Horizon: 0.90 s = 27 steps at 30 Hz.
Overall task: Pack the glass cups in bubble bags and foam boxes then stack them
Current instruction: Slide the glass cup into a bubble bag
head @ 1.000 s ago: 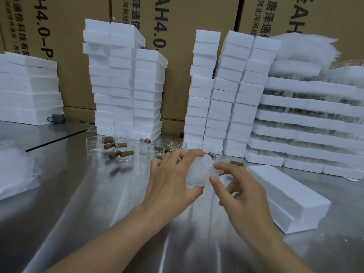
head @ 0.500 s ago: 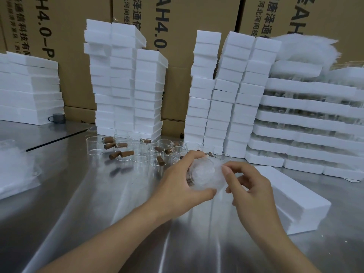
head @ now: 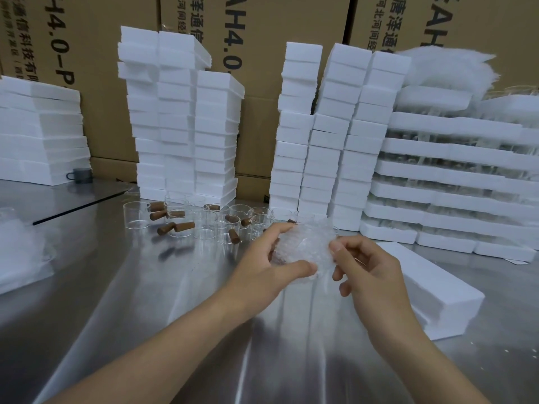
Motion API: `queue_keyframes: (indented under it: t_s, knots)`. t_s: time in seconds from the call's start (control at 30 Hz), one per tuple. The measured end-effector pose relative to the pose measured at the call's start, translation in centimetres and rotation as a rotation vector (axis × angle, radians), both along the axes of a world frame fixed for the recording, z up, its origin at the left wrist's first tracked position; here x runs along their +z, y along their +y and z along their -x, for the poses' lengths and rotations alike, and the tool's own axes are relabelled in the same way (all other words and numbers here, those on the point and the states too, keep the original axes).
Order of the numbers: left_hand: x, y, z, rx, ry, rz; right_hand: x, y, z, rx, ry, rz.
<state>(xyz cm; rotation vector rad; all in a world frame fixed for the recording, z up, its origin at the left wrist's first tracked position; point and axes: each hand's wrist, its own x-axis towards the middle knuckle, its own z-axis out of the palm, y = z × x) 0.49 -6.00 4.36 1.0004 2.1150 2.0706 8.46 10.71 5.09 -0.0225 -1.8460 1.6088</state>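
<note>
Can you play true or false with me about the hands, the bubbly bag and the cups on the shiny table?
1. The left hand and the right hand both hold the bubble bag. True.
2. The bubble bag lies flat on the metal table. False: the hands hold it up above the table.
3. Loose glass cups stand on the table behind the hands. True.
4. The grey mug sits at the far right. False: it is at the far left, beside a low foam stack.
5. The foam box near the right hand sits on top of a tall stack. False: it lies alone on the table.
</note>
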Motion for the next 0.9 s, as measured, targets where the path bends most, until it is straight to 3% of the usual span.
queue_keyframes:
  t_s: [0.23,0.4,0.53,0.63,0.73,0.9]
  knots:
    - [-0.4,-0.4,-0.9,0.273,0.374,0.233,-0.5,0.0,0.3,-0.038,-0.141,0.092]
    - [-0.6,-0.4,-0.9,0.357,0.502,0.285,-0.6,-0.8,0.1,0.001,-0.2,0.0]
    - [-0.6,-0.6,-0.7,0.334,0.428,0.255,-0.2,-1.4,-0.2,0.072,-0.209,0.002]
    - [-0.2,-0.3,-0.7,0.174,0.204,0.11,0.1,-1.7,-0.4,0.17,-0.205,0.064]
    - [0.6,-0.1,-0.6,0.004,-0.017,-0.052,0.2,-2.1,-0.7,0.138,-0.158,0.032]
    - [0.3,-0.5,0.2,-0.14,-0.214,-0.093,0.1,-2.0,-0.7,0.112,-0.137,-0.017]
